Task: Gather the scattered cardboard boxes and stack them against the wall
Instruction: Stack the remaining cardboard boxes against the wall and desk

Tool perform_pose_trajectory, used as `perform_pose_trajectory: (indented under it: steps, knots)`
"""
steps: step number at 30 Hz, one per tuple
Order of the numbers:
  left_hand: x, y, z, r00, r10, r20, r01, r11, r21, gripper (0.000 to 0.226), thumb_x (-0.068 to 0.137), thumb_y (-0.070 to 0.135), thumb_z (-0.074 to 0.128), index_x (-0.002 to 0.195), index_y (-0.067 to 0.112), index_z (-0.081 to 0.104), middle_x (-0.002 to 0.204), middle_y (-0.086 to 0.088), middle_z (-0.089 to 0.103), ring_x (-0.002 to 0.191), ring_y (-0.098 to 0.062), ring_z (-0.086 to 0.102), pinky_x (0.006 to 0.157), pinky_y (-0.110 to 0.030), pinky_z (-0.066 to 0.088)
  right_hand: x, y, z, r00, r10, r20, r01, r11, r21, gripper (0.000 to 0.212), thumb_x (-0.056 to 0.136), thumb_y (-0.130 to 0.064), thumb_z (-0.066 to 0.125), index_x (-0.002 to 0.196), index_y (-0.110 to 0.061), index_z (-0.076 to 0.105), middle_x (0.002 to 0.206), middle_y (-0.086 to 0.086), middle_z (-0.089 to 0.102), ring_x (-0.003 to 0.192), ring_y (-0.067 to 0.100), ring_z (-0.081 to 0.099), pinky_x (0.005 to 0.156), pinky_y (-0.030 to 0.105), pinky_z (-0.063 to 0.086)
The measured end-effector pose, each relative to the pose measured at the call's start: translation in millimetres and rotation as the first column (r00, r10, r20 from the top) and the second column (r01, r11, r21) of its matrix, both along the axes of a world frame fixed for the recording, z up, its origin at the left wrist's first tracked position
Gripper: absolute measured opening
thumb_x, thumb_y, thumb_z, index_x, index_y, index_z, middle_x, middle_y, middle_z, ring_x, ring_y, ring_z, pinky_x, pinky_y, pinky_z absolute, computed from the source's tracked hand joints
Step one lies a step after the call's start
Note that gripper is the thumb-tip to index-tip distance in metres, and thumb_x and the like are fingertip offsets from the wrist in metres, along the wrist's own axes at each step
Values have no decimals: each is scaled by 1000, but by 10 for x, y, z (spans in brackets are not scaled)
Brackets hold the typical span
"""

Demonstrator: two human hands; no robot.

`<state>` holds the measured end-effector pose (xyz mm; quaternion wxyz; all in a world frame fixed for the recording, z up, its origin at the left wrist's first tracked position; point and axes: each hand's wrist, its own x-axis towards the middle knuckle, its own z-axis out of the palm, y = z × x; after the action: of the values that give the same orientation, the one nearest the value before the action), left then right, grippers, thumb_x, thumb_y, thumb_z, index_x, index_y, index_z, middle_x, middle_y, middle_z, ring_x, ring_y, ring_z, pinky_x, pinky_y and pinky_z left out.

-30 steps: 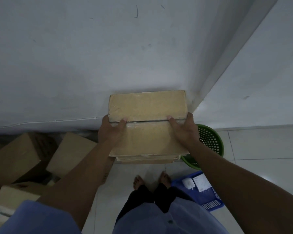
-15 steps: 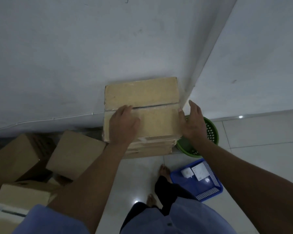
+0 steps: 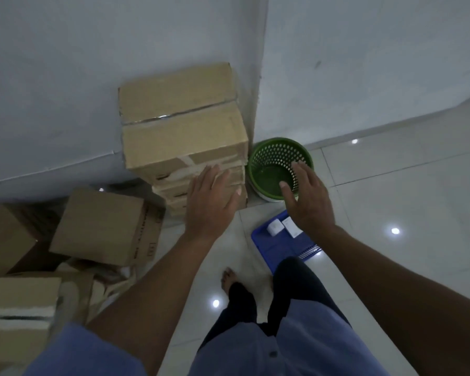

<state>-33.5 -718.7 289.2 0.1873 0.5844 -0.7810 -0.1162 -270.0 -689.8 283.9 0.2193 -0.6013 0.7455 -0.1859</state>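
— Against the grey wall (image 3: 65, 77), tight in the corner, stands the stack of cardboard boxes (image 3: 201, 183), with its top box (image 3: 182, 126) taped along the middle seam and sitting fairly square on those beneath.

— And what lies loose?

— To the left, on the tiled floor (image 3: 391, 199), a pile of scattered boxes: a tilted printed box (image 3: 103, 226) nearest the stack, a darker one (image 3: 8, 237) behind it, and one with a pale strip (image 3: 19, 308) at the lower left edge. Right of the stack, a green perforated basket (image 3: 280, 169), and near it a blue tray (image 3: 282, 245) holding small white items.

— The hands?

— Both bare and empty. The left hand (image 3: 212, 202) is spread flat in front of the stack's lower boxes; whether it touches them I cannot tell. The right hand (image 3: 307, 196) hovers over the basket, fingers loose and splayed, gripping nothing.

— So which step?

— I judge a placement finished, with the loose pile still to gather. The next move calls for turning left, bending to the tilted printed box, taking it by opposite sides, and setting it level on the stack, which looks tall enough to tip.
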Motion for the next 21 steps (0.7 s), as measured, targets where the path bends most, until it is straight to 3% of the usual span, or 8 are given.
perform_pose_trajectory:
  steps: [8,11,21]
  knots:
    - [-870,780,-309,982,177,-65,-165,975,149,50,93,39,62,136,12,62,144,-10,57,137,-30,48,112,-51,40,-840,510,-314,990,141,-8,-140,987,77,66,99,-52,42,151,-11,45,154,11,48,142,28,44,114,50,41]
    - [-1293,1011,-488,964,262,-39,-247,944,219,53,95,41,60,139,12,60,145,-9,56,135,-30,49,112,-51,40,-1255,626,-468,981,191,22,-192,976,100,61,102,-48,47,150,-10,47,154,12,49,142,29,44,115,48,40]
    - [-2206,1504,-1740,884,466,-22,-413,804,428,65,95,53,50,141,7,58,144,-13,58,136,-29,51,113,-50,42,-2131,875,-1579,967,254,21,-251,935,250,59,105,-39,52,156,-12,37,159,8,42,147,25,37,121,42,31]
